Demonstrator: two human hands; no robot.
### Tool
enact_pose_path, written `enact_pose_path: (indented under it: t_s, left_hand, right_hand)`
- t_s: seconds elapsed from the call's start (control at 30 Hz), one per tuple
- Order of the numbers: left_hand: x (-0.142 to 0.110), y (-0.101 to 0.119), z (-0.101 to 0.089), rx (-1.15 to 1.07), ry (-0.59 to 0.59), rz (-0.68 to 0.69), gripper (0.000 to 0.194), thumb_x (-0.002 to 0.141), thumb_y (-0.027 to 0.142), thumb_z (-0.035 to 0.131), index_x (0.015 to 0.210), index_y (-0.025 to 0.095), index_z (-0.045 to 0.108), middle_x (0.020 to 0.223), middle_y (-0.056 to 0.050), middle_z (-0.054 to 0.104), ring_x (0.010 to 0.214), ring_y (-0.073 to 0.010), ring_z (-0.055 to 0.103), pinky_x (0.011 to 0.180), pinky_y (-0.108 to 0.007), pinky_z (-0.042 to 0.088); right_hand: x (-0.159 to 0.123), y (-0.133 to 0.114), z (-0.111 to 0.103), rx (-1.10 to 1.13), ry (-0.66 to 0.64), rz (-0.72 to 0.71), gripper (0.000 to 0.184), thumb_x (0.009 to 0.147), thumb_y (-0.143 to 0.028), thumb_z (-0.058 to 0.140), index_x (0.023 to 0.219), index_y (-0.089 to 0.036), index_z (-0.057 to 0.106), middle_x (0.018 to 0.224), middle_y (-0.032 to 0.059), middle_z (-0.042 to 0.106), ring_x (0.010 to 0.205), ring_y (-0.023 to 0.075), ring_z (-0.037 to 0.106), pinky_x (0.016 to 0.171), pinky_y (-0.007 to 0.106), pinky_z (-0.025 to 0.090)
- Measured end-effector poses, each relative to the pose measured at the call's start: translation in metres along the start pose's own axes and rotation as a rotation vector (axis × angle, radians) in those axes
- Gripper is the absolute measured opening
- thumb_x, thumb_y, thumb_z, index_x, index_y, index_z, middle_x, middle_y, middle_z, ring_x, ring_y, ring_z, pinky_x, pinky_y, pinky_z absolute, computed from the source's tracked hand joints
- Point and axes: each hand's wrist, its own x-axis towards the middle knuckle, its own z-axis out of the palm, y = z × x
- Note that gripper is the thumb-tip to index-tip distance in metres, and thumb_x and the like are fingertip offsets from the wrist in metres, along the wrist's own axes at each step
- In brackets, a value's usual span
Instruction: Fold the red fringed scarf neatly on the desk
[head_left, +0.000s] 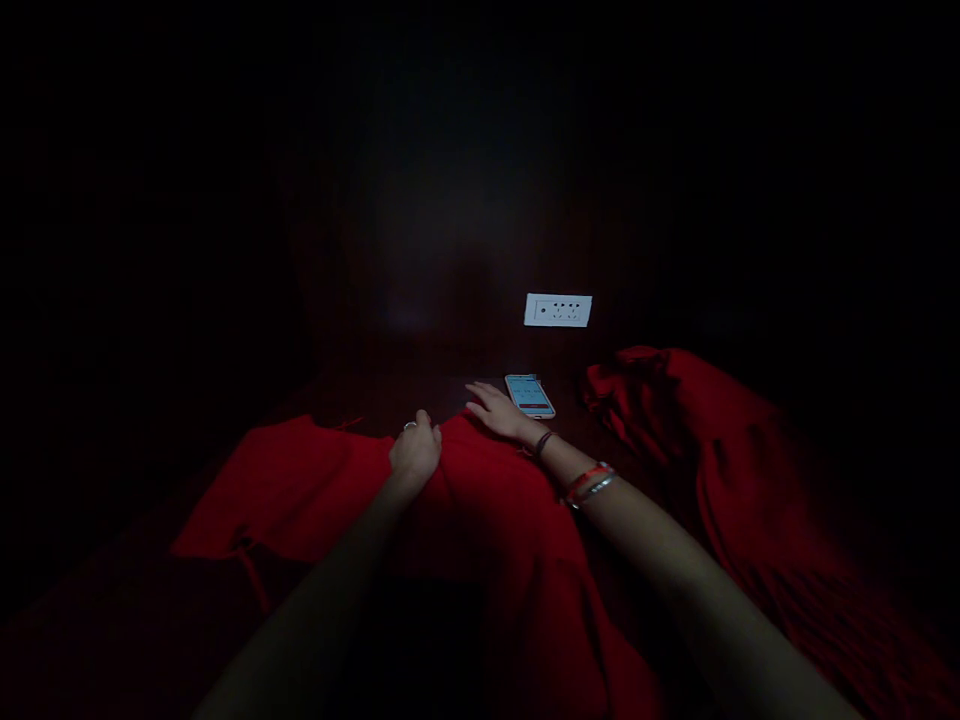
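The scene is very dark. A red cloth [480, 500] lies spread in front of me. My left hand [415, 448] wears a ring and is closed in a fist on the cloth's far edge. My right hand [499, 410] rests flat on the same edge, fingers stretched out towards the left. Bangles [589, 485] and a dark band circle that wrist. Just beyond the right hand lies a phone [529, 394] with its screen lit.
A white socket plate [557, 310] sits on the dark wall behind the phone. More bunched red cloth [675, 400] lies to the right and runs down towards me. Everything else is lost in darkness.
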Motion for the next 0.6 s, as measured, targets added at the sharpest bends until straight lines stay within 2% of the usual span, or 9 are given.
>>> enact_pose_path:
  t_s: [0.07,0.1,0.17,0.23,0.3,0.4,0.47,0.53,0.6]
  left_hand:
    - [-0.002,0.001,-0.003,-0.012,0.039,0.005,0.032,0.081,0.031,0.024,0.104,0.015,0.04,0.089,-0.012,0.054,0.081,-0.0227,0.054,0.064,-0.03,0.04]
    - [-0.003,0.002,-0.004,-0.01,0.071,0.013,0.034,0.082,0.031,0.022,0.106,0.014,0.039,0.091,-0.013,0.052,0.084,-0.0232,0.052,0.066,-0.031,0.04]
    - [-0.008,0.005,-0.008,0.003,0.142,0.028,0.038,0.082,0.032,0.021,0.11,0.014,0.038,0.099,-0.015,0.048,0.092,-0.0248,0.048,0.07,-0.032,0.039]
    - [-0.017,0.01,-0.01,0.0,0.175,0.048,0.044,0.081,0.038,0.021,0.117,0.014,0.033,0.108,-0.017,0.043,0.099,-0.0269,0.043,0.074,-0.034,0.037]
    - [-0.028,0.016,-0.009,-0.018,0.118,0.118,0.055,0.078,0.049,0.023,0.123,0.017,0.026,0.119,-0.017,0.033,0.108,-0.029,0.034,0.079,-0.037,0.034]
    - [-0.044,0.021,-0.003,0.018,-0.149,0.272,0.069,0.069,0.063,0.027,0.127,0.025,0.017,0.133,-0.011,0.014,0.118,-0.0318,0.013,0.088,-0.045,0.023]
    - [-0.051,0.021,0.001,0.075,-0.319,0.312,0.075,0.065,0.068,0.027,0.127,0.027,0.015,0.135,-0.008,0.006,0.12,-0.0323,0.002,0.091,-0.048,0.014]
    - [-0.054,0.019,0.003,0.112,-0.374,0.314,0.079,0.063,0.071,0.023,0.128,0.027,0.013,0.135,-0.009,0.002,0.119,-0.0318,-0.001,0.091,-0.048,0.011]
    - [-0.054,0.016,0.004,0.129,-0.353,0.33,0.081,0.062,0.072,0.02,0.128,0.026,0.011,0.135,-0.009,-0.001,0.119,-0.0307,-0.002,0.092,-0.048,0.01]
  right_hand:
    - [-0.032,-0.008,-0.025,-0.005,0.094,0.102,0.044,0.082,-0.038,0.026,0.118,-0.014,0.036,0.117,0.0105,0.043,0.105,0.0157,0.04,0.087,0.026,0.029]
    - [-0.05,-0.011,-0.036,-0.039,0.067,0.21,0.047,0.08,-0.042,0.029,0.116,-0.014,0.037,0.111,0.0126,0.047,0.1,0.0183,0.045,0.083,0.028,0.032]
    - [-0.084,-0.015,-0.05,-0.101,-0.082,0.408,0.06,0.072,-0.053,0.036,0.117,-0.013,0.035,0.103,0.0159,0.052,0.092,0.0241,0.05,0.075,0.033,0.037]
    - [-0.112,-0.015,-0.051,-0.085,-0.229,0.497,0.07,0.065,-0.055,0.045,0.119,-0.013,0.03,0.101,0.0163,0.053,0.089,0.0259,0.052,0.071,0.033,0.039]
    - [-0.128,-0.011,-0.043,-0.004,-0.23,0.493,0.067,0.065,-0.045,0.052,0.12,-0.016,0.028,0.102,0.0124,0.054,0.089,0.022,0.052,0.069,0.028,0.04]
    - [-0.135,-0.002,-0.028,0.079,-0.06,0.512,0.053,0.067,-0.025,0.049,0.117,-0.021,0.031,0.101,0.0051,0.054,0.087,0.0151,0.053,0.067,0.021,0.04]
    - [-0.13,0.003,-0.026,0.072,-0.06,0.513,0.047,0.066,-0.02,0.048,0.112,-0.022,0.038,0.099,0.0035,0.056,0.085,0.0143,0.054,0.066,0.02,0.04]
    - [-0.12,0.006,-0.029,0.03,-0.112,0.472,0.042,0.066,-0.02,0.049,0.107,-0.021,0.044,0.098,0.0043,0.056,0.084,0.0151,0.054,0.066,0.02,0.04]
    - [-0.105,0.007,-0.034,-0.019,-0.08,0.421,0.04,0.067,-0.025,0.05,0.106,-0.018,0.046,0.101,0.0069,0.054,0.087,0.0163,0.052,0.068,0.021,0.039]
